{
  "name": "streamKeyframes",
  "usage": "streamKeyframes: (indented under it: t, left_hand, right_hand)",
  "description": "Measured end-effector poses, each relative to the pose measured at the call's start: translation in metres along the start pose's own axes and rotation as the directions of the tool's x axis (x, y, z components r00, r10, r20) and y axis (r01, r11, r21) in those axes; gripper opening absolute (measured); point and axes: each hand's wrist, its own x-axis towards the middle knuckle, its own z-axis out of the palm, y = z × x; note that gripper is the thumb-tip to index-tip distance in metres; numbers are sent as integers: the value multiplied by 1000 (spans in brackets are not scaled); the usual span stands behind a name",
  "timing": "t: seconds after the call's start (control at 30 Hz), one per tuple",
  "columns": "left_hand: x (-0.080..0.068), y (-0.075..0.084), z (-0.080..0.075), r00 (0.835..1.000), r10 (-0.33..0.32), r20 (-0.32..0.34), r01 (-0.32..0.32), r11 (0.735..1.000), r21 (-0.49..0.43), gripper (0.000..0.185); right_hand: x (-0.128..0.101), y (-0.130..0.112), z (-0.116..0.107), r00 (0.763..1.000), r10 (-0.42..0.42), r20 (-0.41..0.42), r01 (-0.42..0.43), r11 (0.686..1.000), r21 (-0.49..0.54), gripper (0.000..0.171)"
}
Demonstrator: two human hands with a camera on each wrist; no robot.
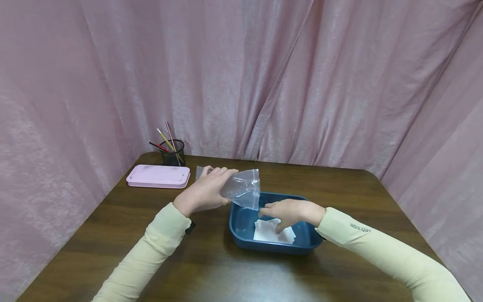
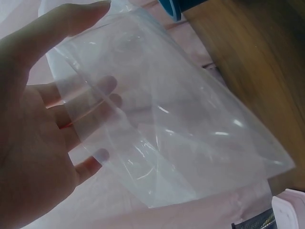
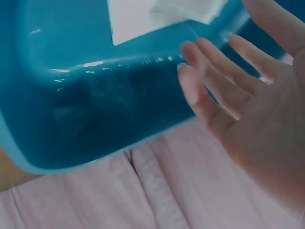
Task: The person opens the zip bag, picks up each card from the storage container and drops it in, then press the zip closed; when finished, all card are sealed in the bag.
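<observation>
Clear plastic bag (image 1: 243, 191) gripped in left hand (image 1: 205, 191), empty; right hand (image 1: 288, 212) (fingers relaxed) reaches white sheets (image 1: 269, 231) lying unbagged in blue tray (image 1: 241, 235).

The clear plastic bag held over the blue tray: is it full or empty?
Empty. Through the clear plastic bag only the left hand's fingers and the background show; the white paper squares lie in the blue tray.

We note a pink flat case (image 1: 158, 176) lying at the far left of the brown table (image 1: 188, 268). Just behind it stands a black mesh cup (image 1: 173, 153) holding pencils (image 1: 164, 139). Pink curtains (image 1: 264, 75) enclose us.
</observation>
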Motion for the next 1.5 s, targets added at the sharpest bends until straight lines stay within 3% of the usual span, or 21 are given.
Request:
streamKeyframes:
  t: [0.17,0.4,0.97,1.17,1.4,1.5]
  left_hand:
    - [-1,-3,1,1000,-9,4,10,1000,-5,80]
    - [-2,-5,4,1000,-20,13,21,999,-26,78]
    - [-6,-11,4,999,-33,-25,33,999,-30,78]
    - [-7,-13,4,999,-37,-40,36,999,-27,77]
    - [-7,-13,3,999,-37,-31,36,999,-24,77]
    - [-6,-13,3,999,-33,-35,32,999,-19,77]
  right_hand:
    - [12,-3,8,1000,-18,25,20,999,-44,74]
    - [25,-1,20,999,-24,45,29,994,-102,75]
    - [32,3,15,999,17,-27,-17,1000,5,64]
    - [28,5,2,997,10,-73,-9,1000,25,48]
    - [21,9,-9,979,-80,-190,87,996,28,5]
    - [14,14,-15,967,-98,-234,115,992,60,6]
